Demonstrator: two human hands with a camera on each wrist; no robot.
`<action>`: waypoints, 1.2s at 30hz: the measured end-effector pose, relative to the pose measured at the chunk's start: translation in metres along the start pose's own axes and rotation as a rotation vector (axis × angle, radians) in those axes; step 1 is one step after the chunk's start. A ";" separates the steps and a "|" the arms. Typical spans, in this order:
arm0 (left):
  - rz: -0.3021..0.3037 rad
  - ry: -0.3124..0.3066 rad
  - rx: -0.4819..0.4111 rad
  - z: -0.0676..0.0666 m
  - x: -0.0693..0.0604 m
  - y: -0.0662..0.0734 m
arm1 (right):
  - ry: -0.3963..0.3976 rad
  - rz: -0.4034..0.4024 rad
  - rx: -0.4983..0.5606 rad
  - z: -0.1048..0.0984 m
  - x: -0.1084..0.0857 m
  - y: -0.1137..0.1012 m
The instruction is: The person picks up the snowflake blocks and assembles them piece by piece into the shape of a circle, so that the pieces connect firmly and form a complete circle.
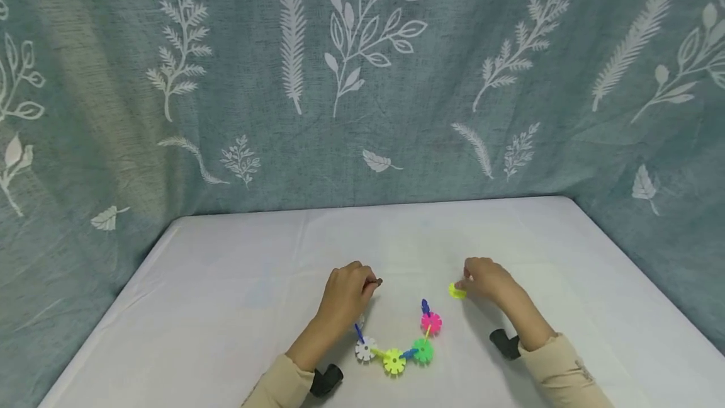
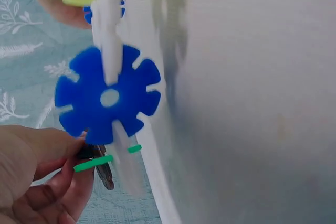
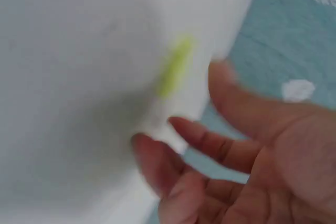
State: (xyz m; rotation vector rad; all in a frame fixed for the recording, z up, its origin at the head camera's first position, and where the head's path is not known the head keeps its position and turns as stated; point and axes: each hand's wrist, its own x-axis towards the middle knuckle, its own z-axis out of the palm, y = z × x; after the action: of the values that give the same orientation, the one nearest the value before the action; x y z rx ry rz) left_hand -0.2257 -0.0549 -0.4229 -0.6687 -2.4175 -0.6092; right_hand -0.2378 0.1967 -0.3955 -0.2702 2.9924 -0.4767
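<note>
My left hand (image 1: 347, 291) pinches a small dark notched disc (image 2: 106, 176) between thumb and fingers, above the left end of a chain of interlocking disc pieces. In the left wrist view a blue disc (image 2: 84, 98) of that chain stands close to the hand, with a green disc (image 2: 94, 163) edge-on below it. From the head, the chain shows a white disc (image 1: 365, 349), a yellow disc (image 1: 394, 362), a green disc (image 1: 423, 351) and a pink disc (image 1: 432, 322). Over a loose yellow disc (image 1: 456, 291) is my right hand (image 1: 491, 279); the right wrist view shows its fingers spread, apart from the disc.
White cloth covers the table (image 1: 255, 269). A teal curtain (image 1: 396, 162) with white leaf prints hangs behind and beside it. Each wrist carries a black device, the left device (image 1: 326, 381) near the chain and the right device (image 1: 504, 344) farther right.
</note>
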 end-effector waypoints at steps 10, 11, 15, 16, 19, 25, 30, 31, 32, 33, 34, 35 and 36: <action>-0.062 -0.035 -0.040 -0.001 -0.006 -0.002 | 0.035 -0.036 0.250 0.019 0.011 -0.012; -0.064 -0.037 -0.039 -0.001 -0.007 -0.002 | 0.051 -0.074 0.294 0.020 0.013 -0.017; -0.055 -0.024 -0.035 -0.001 -0.009 -0.002 | 0.018 -0.252 0.479 0.025 0.021 -0.044; -0.054 -0.020 -0.035 -0.001 -0.009 -0.002 | -0.008 -0.282 0.509 0.027 0.022 -0.050; -0.052 -0.016 -0.041 -0.001 -0.008 0.000 | -0.056 -0.300 0.558 0.032 0.026 -0.063; -0.055 -0.019 -0.058 -0.002 -0.008 0.002 | -0.041 -0.297 0.547 0.036 0.028 -0.073; -0.037 0.007 -0.031 -0.003 -0.008 0.003 | -0.032 -0.284 0.560 0.035 0.028 -0.079; -0.032 0.018 -0.030 -0.003 -0.008 0.003 | -0.027 -0.278 0.567 0.034 0.028 -0.080; -0.025 0.030 -0.031 -0.004 -0.008 0.004 | -0.020 -0.273 0.571 0.034 0.029 -0.081; -0.021 0.040 -0.037 -0.004 -0.008 0.004 | -0.019 -0.269 0.581 0.033 0.029 -0.082; -0.017 0.049 -0.041 -0.003 -0.008 0.004 | -0.018 -0.270 0.580 0.033 0.030 -0.082; -0.012 0.054 -0.046 -0.003 -0.008 0.004 | -0.022 -0.273 0.582 0.033 0.031 -0.083; -0.006 0.059 -0.046 -0.003 -0.009 0.004 | -0.034 -0.279 0.587 0.033 0.031 -0.083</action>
State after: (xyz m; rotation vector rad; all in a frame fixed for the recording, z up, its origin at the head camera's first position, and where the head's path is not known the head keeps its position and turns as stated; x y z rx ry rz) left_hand -0.2159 -0.0560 -0.4248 -0.6542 -2.3583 -0.6797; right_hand -0.2513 0.1033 -0.4028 -0.6232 2.6294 -1.3162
